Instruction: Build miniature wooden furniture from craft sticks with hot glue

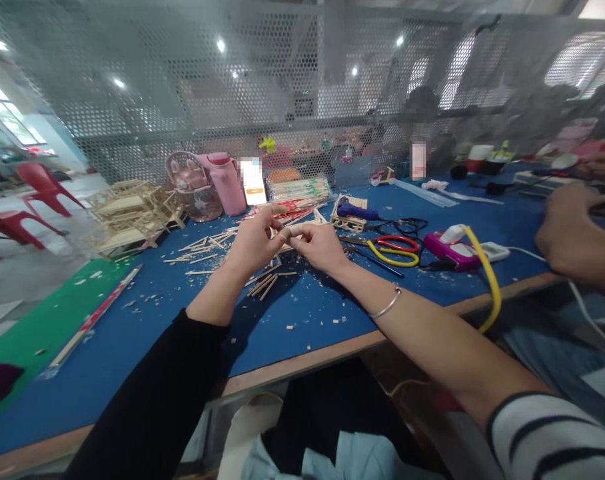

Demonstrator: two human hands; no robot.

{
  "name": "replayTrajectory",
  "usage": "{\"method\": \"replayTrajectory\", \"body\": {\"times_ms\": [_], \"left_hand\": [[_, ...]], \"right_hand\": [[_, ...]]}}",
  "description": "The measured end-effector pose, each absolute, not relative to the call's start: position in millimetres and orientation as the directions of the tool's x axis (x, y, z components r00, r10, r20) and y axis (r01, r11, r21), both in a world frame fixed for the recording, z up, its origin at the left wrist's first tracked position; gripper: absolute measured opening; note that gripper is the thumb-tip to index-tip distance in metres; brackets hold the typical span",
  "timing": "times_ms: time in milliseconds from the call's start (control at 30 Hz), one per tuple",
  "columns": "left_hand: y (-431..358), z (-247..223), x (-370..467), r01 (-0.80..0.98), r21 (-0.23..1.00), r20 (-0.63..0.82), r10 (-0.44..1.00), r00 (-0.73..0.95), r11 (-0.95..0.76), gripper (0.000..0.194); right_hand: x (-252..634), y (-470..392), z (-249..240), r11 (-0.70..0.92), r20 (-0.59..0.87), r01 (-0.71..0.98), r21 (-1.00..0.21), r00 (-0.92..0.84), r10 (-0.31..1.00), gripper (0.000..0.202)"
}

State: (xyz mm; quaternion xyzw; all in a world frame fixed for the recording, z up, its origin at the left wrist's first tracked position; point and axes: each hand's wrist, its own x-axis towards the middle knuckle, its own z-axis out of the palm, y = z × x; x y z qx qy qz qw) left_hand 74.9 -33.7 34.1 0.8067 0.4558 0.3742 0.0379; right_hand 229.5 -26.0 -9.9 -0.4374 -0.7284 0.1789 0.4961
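At the middle of the blue table, my left hand [257, 239] and my right hand [321, 245] meet with fingertips pinched together. Between and behind the fingers shows a small piece of pale wooden sticks [320, 217], mostly hidden by both hands. Short loose wooden sticks [265, 285] lie beneath and left of my hands, among wood crumbs. Right of my right hand are pliers with red and yellow handles [395, 250] and a blue glue gun [355, 211] resting on a small wooden stick frame [346, 223]. Red-and-white packets of sticks [302, 211] lie just behind my fingers.
Stick-built wooden models [127, 217] stand at the left, beside a clear pink-topped container [197, 197], a pink bottle [227, 183] and a lit phone [254, 183]. A purple power strip [452, 252] with a yellow cable sits right. Another person's arm [577, 230] rests far right.
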Motion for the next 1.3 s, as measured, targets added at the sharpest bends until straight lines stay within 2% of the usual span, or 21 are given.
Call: {"method": "replayTrajectory", "body": {"times_ms": [133, 300, 433, 600, 933, 1100, 1300], "left_hand": [[-32.1, 31.7, 73.7, 0.715, 0.412, 0.577, 0.769, 0.275, -0.565, 0.042], [-27.2, 27.3, 71.4, 0.717, 0.422, 0.568, 0.778, 0.268, -0.555, 0.040], [-15.5, 21.1, 65.9, 0.651, 0.525, 0.577, 0.791, 0.200, -0.548, 0.045], [-6.0, 13.7, 62.0, 0.607, 0.610, 0.461, 0.851, 0.251, -0.509, 0.050], [-6.7, 12.7, 62.4, 0.659, 0.540, 0.462, 0.839, 0.287, -0.523, 0.049], [-3.7, 10.8, 61.5, 0.622, 0.563, 0.450, 0.834, 0.321, -0.544, 0.059], [-4.9, 10.8, 63.5, 0.667, 0.507, 0.473, 0.823, 0.314, -0.546, 0.061]], "right_hand": [[231.5, -19.1, -12.7, 0.559, 0.541, 0.386, -0.734, -0.166, 0.824, 0.021], [232.6, -11.7, -18.4, 0.482, 0.478, 0.440, -0.757, -0.130, 0.869, 0.019], [232.3, -7.2, -24.0, 0.400, 0.425, 0.537, -0.743, -0.084, 0.901, 0.023], [230.1, -4.5, -27.8, 0.387, 0.432, 0.587, -0.711, -0.070, 0.899, 0.024], [223.1, -1.4, -33.4, 0.378, 0.402, 0.511, -0.772, -0.069, 0.913, 0.022], [221.2, 0.1, -35.0, 0.388, 0.417, 0.494, -0.778, -0.055, 0.907, 0.020], [220.3, -1.7, -32.5, 0.378, 0.411, 0.494, -0.783, -0.045, 0.911, 0.021]]}}
